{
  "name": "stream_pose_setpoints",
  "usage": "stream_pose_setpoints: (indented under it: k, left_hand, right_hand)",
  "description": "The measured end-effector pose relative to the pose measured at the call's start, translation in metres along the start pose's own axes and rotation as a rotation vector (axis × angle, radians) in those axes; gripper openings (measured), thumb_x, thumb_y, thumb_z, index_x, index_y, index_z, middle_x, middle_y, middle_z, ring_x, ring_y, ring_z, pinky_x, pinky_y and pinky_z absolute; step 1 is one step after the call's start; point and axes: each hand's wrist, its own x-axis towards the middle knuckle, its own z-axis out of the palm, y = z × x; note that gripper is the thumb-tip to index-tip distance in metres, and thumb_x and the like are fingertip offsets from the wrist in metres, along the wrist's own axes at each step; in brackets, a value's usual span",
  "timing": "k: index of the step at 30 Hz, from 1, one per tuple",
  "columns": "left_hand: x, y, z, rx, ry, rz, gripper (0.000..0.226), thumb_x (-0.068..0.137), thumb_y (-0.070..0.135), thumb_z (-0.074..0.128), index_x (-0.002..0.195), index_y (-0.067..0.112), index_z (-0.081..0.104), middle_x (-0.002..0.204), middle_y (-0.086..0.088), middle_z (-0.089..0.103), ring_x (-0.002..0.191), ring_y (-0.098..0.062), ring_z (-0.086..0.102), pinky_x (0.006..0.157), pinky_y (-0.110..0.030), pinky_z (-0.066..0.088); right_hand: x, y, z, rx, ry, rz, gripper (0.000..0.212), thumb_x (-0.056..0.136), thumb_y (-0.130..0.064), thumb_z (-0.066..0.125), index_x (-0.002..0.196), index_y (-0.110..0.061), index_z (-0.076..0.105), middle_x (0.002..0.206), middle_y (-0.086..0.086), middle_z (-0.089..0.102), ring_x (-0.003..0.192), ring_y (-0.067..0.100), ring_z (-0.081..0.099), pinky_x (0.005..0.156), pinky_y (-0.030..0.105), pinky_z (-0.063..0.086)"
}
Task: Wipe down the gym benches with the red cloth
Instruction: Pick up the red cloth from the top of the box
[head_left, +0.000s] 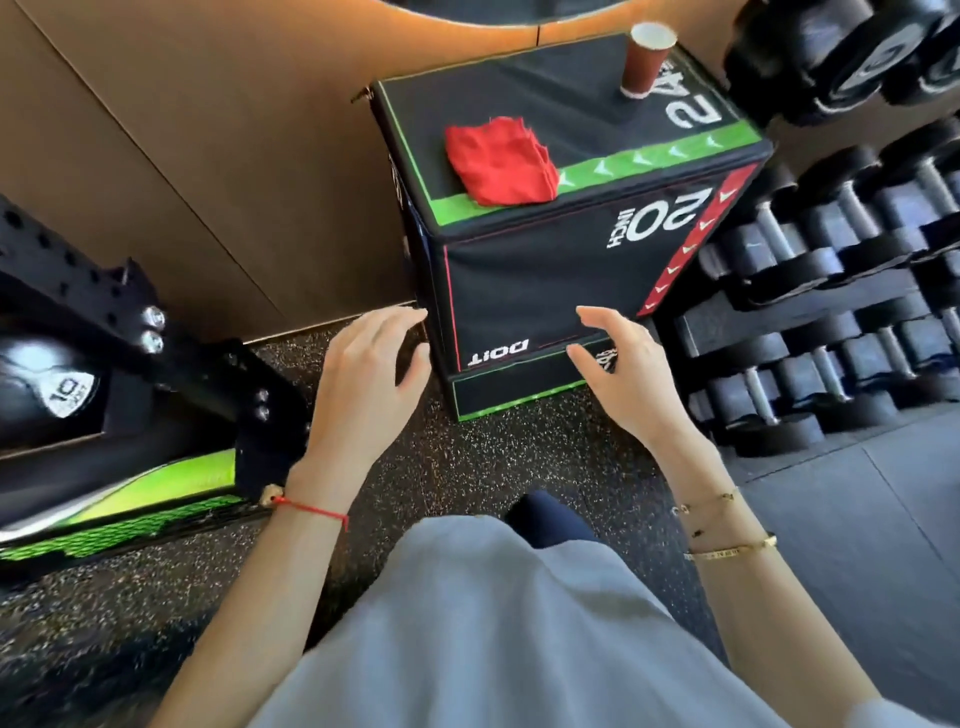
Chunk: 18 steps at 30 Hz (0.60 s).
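On top of the plyo box (597, 270), the red cloth (498, 162) lay beyond both empty, loosely spread hands, nearer the left hand (371, 369) than the right hand (618, 371)

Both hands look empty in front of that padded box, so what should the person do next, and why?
Probably reach up and pick the red cloth off the top of the black box. The cloth lies folded on the box's near top edge, untouched, while the left hand and right hand hover open lower down by its front face. No wiping can begin until a hand holds it.
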Motion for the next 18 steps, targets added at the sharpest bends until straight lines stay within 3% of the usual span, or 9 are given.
stream_pose_setpoints:
  k: [8, 18]
  left_hand:
    - [0.118, -0.014, 0.054, 0.024, 0.002, -0.043, 0.034, 0.096, 0.022, 0.055, 0.129, 0.016, 0.061, 0.131, 0.000, 0.063, 0.125, -0.017, 0.054, 0.109, -0.032, 0.036]
    - [0.227, -0.022, 0.121, 0.034, 0.025, -0.175, 0.039, 0.094, 0.016, 0.057, 0.132, 0.008, 0.058, 0.135, -0.009, 0.059, 0.131, -0.025, 0.050, 0.113, -0.041, 0.038]
  right_hand:
    - [0.144, 0.030, 0.003, -0.005, -0.015, -0.031, 0.042, 0.094, -0.025, 0.060, 0.133, -0.015, 0.052, 0.130, 0.001, 0.059, 0.127, 0.023, 0.046, 0.102, 0.024, 0.030]
    - [0.312, 0.056, 0.014, -0.051, -0.101, -0.043, 0.040, 0.093, -0.024, 0.059, 0.129, -0.006, 0.055, 0.128, 0.012, 0.058, 0.122, 0.032, 0.049, 0.099, 0.032, 0.031]
